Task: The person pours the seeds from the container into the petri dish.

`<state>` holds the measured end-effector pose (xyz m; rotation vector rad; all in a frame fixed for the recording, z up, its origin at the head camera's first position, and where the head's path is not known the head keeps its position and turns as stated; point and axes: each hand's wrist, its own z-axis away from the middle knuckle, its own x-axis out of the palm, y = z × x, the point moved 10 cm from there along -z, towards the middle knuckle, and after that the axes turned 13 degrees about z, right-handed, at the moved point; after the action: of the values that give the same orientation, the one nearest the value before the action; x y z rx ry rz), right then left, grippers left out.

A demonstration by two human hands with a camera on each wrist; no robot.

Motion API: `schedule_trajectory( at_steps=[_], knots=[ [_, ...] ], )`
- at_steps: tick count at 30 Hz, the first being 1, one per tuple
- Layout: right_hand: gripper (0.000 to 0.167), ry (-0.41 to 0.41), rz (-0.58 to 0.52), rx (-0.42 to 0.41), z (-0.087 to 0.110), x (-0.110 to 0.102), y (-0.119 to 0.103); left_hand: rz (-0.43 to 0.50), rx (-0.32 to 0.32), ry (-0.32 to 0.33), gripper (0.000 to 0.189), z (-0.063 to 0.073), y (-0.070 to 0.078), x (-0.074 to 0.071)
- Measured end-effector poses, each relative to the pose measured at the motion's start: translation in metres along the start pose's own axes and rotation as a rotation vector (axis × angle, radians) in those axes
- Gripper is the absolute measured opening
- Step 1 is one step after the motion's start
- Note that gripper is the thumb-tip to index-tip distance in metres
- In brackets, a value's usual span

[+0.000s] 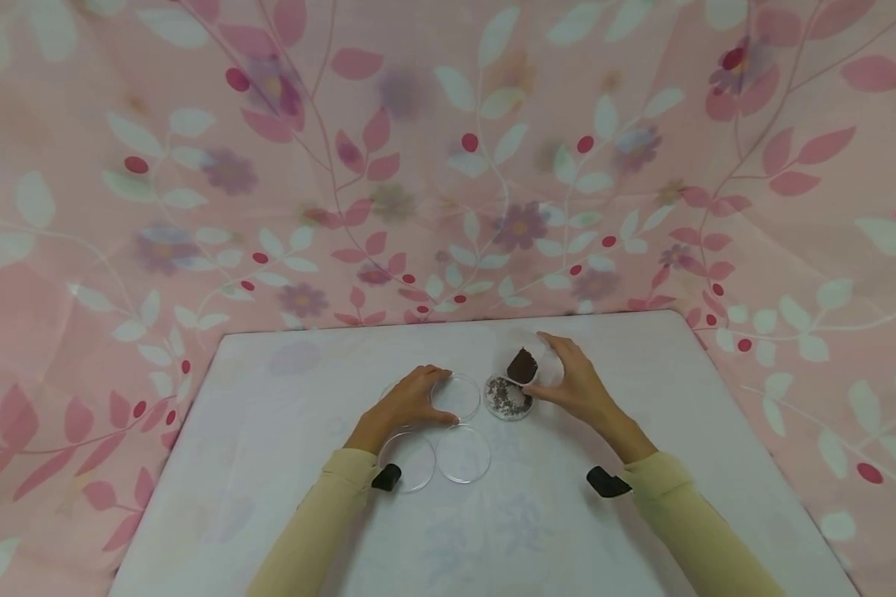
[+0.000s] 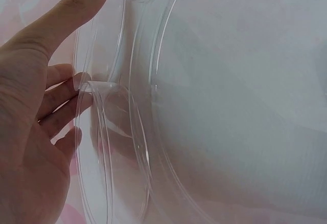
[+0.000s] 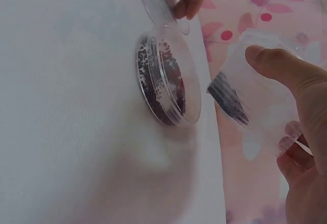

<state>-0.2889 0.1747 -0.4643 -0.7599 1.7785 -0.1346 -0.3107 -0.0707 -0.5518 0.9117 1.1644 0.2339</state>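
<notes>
My right hand (image 1: 578,390) grips a clear plastic cup (image 3: 268,93), thumb on one side and fingers on the other. The cup is tilted, with dark soil (image 3: 228,100) gathered toward its lower end. Below it, a clear petri dish (image 3: 148,88) holds scattered dark grains over a pale bottom. Another clear petri dish (image 1: 459,400), with nothing in it, stands just left of the grainy one. My left hand (image 1: 411,400) spans this dish, thumb at its near rim and fingers at its far rim.
Two more clear dishes, a left one (image 1: 406,464) and a right one (image 1: 465,454), lie nearer me on the white table (image 1: 552,531). Part of another clear dish shows behind my left hand. A pink floral cloth (image 1: 433,166) hangs beyond the table's back edge.
</notes>
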Motion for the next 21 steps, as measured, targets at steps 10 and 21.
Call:
schedule_trajectory(
  at_steps=[10, 21],
  knots=[
    [0.095, -0.064, 0.166, -0.145, -0.008, 0.022, -0.028, -0.001, 0.009, 0.007, 0.090, 0.001, 0.002, -0.001],
    [0.093, -0.023, 0.288, -0.299, -0.009, 0.025, -0.058, -0.023, -0.006, -0.001, 0.090, -0.001, -0.001, 0.000]
  ],
)
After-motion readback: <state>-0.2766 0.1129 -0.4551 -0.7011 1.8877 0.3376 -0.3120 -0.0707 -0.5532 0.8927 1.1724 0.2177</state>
